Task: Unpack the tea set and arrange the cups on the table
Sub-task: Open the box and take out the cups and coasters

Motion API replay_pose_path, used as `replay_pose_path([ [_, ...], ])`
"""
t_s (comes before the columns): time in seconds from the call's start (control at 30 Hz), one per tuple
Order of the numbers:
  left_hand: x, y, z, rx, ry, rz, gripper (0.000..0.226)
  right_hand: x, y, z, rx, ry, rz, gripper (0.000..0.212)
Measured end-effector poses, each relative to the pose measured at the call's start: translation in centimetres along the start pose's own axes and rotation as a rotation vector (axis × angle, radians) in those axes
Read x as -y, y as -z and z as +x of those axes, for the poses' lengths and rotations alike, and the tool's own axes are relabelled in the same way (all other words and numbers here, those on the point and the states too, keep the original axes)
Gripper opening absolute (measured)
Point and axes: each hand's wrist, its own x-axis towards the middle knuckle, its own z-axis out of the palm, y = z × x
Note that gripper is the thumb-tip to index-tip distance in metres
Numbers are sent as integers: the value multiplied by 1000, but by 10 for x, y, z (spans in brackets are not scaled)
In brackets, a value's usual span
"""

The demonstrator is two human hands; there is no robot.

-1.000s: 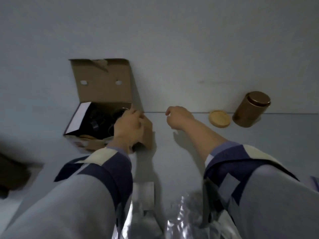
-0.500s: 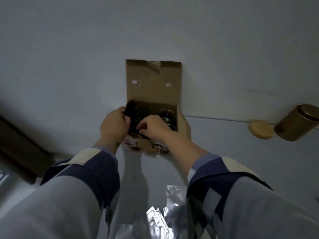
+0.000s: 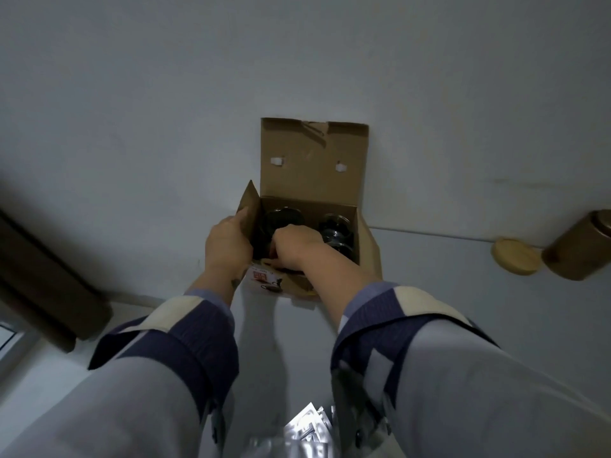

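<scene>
Fingers point(image 3: 244, 213) of left hand point(image 3: 228, 242) lie flat on the open brown box point(image 3: 314, 160); those of right hand point(image 3: 297, 241) curl inside, grip hidden.

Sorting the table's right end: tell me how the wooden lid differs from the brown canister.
The wooden lid is pale and flat; the brown canister is darker and tall. The lid shows whole; the canister is cut by the frame edge. Both are round, by the wall.

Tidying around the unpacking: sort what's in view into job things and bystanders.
Job: box, cups inside it, left hand on its flap, right hand reaching in.
Lying about: wooden lid, brown canister, foil packets.
</scene>
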Motion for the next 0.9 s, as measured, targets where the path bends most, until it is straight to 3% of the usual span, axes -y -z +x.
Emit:
replay_pose_path([
  [0.5,6,-2,5,29,3,-1,52,15,7,0,86,22,2,26],
  [0.7,6,-1,6,39,-7,37,55,15,2,-5,27,11,25,26],
  [0.9,0,1,4,44,81,-117,50,5,29,-21,-32,20,147,24],
])
